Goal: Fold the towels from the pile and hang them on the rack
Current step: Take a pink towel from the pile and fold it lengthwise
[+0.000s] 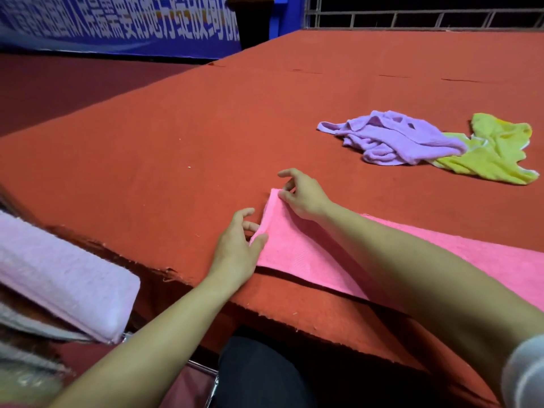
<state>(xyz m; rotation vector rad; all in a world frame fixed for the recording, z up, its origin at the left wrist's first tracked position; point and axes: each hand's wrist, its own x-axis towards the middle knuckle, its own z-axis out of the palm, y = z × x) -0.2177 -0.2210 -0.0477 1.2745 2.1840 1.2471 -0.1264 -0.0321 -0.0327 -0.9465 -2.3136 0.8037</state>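
Observation:
A pink towel [297, 254] lies flat along the near edge of the red table [176, 136], stretching to the right under my forearm. My left hand [238, 245] pinches its near left corner between thumb and fingers. My right hand [303, 195] pinches the far left corner, its other fingers spread. A crumpled purple towel [391, 138] and a yellow-green towel [494, 154] form the pile at the far right. A folded pale pink towel [64, 278] hangs over a rack at the lower left.
The table's frayed front edge [182, 278] runs diagonally across the view. A metal bar [203, 369] shows below it near my dark-clothed legs. A blue banner [117, 22] and a railing [412, 16] stand beyond the table.

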